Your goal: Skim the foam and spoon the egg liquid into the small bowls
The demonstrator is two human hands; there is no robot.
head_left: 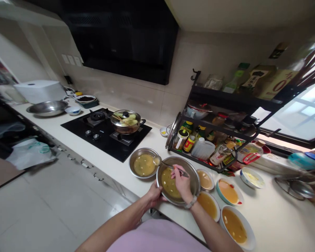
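Ladle (157,160) points left from right hand (183,182), handle slanting over big metal bowl (195,179), scoop by small metal bowl (144,151). Right fingers pinch handle; left hand (155,194) has fingers curled on big bowl's edge.

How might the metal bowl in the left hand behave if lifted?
The metal bowl looks rigid and should barely flex; its smooth, shiny surface may be slippery. Its uncovered liquid would probably slosh if tilted.

Ladle (156,161) across large bowl (193,172) of yellowish liquid (168,184)
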